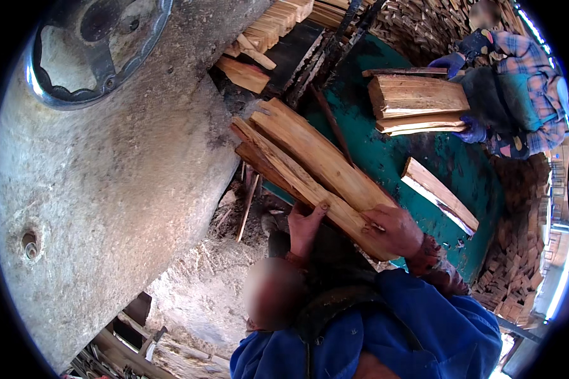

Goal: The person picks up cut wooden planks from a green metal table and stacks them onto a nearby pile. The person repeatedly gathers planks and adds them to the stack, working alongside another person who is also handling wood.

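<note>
- The left hand (305, 226), just below frame centre, grips the lower edge of the planks (310, 167); its fingers curl up onto the wood and pinch it.
- The right hand (395, 230), right of centre, lies on top of the planks' near end, fingers closed over the upper board.
- The planks are a stack of long split boards running diagonally from upper centre down to the right hand, lying over the left edge of the green table (461, 167).
- Left of the planks a big grey drum (107, 189) fills the left half of the frame; only a narrow dark gap with splinters separates it from the table edge.
- On the table's middle right a short slab (439, 194) lies alone, well apart from the planks, with bare green surface between them.
- At the upper right another person's gloved hands (471, 129) hold a bundle (417, 104) of boards over the table's far end.
- Stacked firewood (518, 265) lines the table's right edge, and more fills the top of the frame.
</note>
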Motion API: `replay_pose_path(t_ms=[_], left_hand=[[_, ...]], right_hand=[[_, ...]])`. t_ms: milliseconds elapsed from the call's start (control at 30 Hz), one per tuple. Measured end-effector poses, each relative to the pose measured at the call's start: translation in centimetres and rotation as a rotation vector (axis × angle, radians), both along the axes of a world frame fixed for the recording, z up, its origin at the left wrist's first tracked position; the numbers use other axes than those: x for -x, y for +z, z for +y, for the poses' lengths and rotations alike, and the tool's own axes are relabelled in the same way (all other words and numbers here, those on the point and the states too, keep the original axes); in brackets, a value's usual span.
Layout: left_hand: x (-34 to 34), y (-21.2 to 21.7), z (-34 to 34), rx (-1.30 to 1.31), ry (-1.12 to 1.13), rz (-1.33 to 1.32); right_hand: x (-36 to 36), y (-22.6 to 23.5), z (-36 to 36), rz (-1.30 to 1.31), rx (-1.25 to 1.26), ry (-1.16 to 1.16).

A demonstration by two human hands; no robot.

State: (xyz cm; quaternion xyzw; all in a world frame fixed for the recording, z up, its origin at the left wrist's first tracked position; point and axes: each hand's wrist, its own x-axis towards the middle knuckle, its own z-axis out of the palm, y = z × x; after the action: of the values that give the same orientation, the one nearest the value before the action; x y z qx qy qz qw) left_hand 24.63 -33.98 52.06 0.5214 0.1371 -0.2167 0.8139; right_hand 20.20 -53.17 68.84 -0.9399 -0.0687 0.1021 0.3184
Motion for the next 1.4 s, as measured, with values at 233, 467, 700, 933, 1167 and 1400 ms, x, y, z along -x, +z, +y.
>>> replay_pose_path(t_ms=[233,467,700,933,1167,1400], left_hand=[[-1.1,2.4,-0.1,-0.049,0.008,0.042],[-1.3,2.8,0.2,-0.020,0.024,0.002],[-1.3,1.7,0.0,0.021,-0.042,-0.014],[-1.9,3.4,0.5,-0.085,-0.058,-0.022],[-1.2,1.3,0.4,-0.004,-0.040,0.039],[-1.4,2.4,0.8,-0.126,-0.084,-0.029]], right_hand=[[-9.5,1.9,1.0,-0.278,-0.011,0.072],[-24.3,-1.0,6.9,-0.481,-0.091,0.171],[-35.9,-9.3,9.9,-0.422,0.478,0.216],[-39.9,-13.1,10.0,-0.570,0.643,0.265],[-37.4,-10.1,9.3,-0.504,0.564,0.229],[-33.8,-7.0,8.6,-0.781,0.622,0.168]])
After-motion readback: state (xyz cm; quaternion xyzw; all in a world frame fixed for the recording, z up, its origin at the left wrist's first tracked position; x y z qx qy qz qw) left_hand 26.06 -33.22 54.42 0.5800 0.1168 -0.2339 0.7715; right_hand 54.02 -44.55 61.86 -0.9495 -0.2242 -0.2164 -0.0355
